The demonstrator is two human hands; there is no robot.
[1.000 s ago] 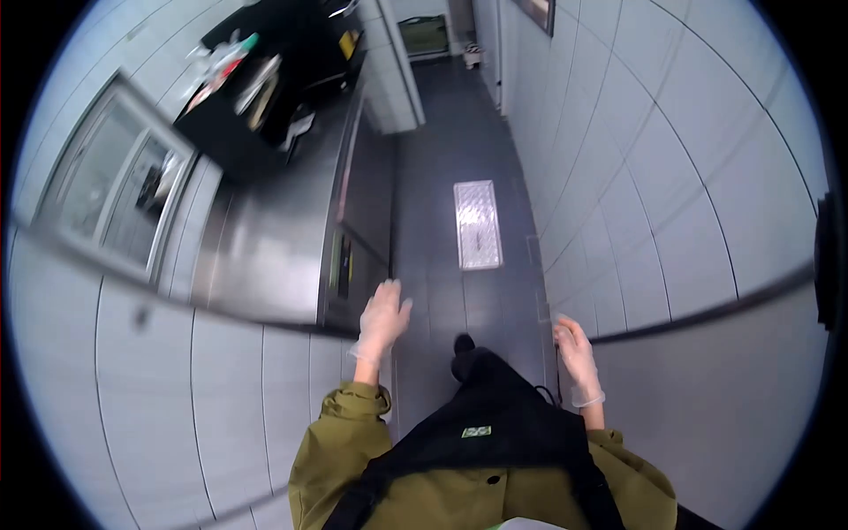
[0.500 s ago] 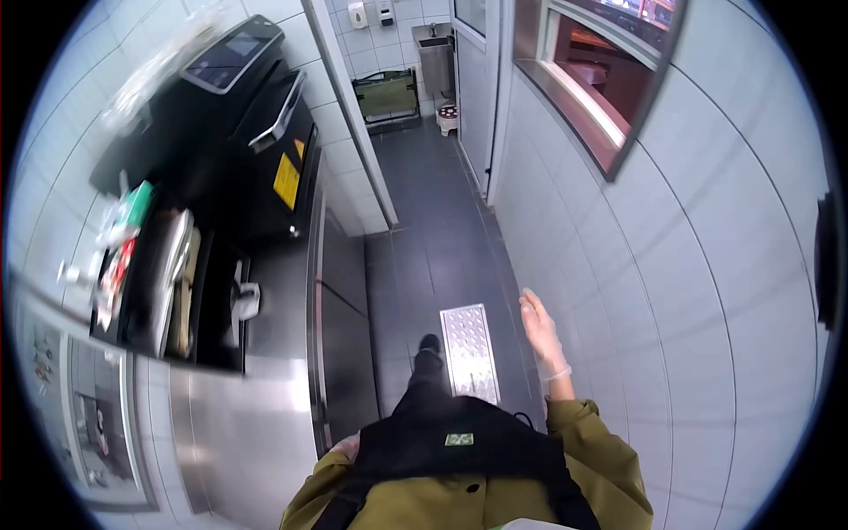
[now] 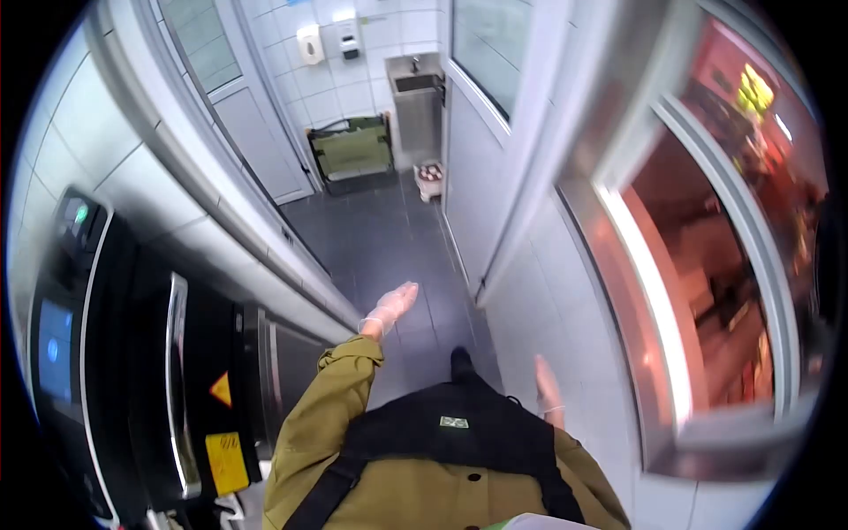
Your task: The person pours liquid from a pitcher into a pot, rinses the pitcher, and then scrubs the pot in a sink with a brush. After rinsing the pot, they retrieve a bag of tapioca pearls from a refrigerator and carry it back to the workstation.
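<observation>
My left hand (image 3: 392,306), in a clear glove, is stretched forward over the dark tiled floor (image 3: 353,231), left of the middle of the view. It holds nothing, but its fingers look pressed together. Lower down on the right, beside the white tiled wall, my right hand (image 3: 548,389) hangs with fingers extended and nothing in it. I wear a black apron (image 3: 424,424) over olive sleeves. The tip of a dark shoe (image 3: 460,362) shows beyond the apron.
A black machine (image 3: 146,353) with a long handle stands close on the left. On the right is a framed window opening (image 3: 649,353). Ahead are an open door (image 3: 481,159), a metal sink (image 3: 418,115), a folded green item (image 3: 352,150) and a small stool (image 3: 430,180).
The view has moved forward, bringing the doorway and window closer. My left hand has swung up and forward from beside the apron, while my right hand has dropped back.
</observation>
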